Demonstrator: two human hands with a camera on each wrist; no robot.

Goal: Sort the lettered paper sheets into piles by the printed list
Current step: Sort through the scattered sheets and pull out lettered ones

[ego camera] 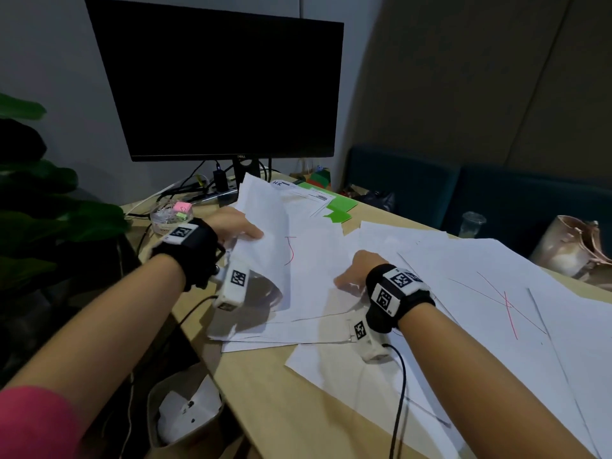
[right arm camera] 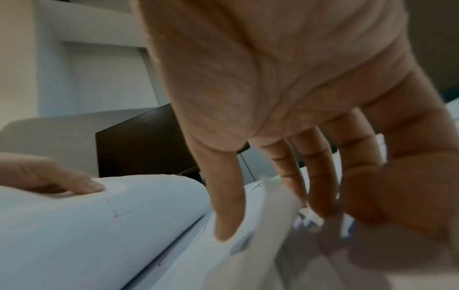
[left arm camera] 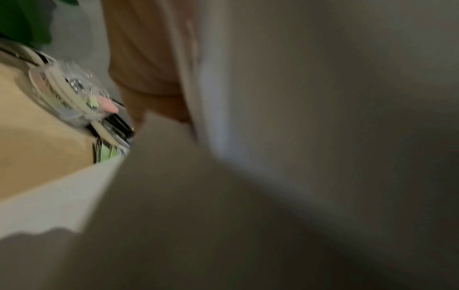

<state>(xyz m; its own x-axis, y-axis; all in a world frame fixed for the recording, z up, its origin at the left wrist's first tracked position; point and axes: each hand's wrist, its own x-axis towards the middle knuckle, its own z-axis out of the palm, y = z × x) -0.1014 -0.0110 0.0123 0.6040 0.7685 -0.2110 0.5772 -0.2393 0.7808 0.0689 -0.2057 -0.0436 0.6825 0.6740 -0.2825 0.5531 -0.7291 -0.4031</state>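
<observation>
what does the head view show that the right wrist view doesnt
Only the head view shows the red J on the sheet under the lifted sheet, the printed list beside green paper, the sheet with crossed red lines, the clear container and the plant.

Only the right wrist view shows the right hand's palm and its straight fingers pressing on the papers.

Both show the dark monitor, the left hand gripping the curled sheet with the thumb on top, and the paper pile.
</observation>
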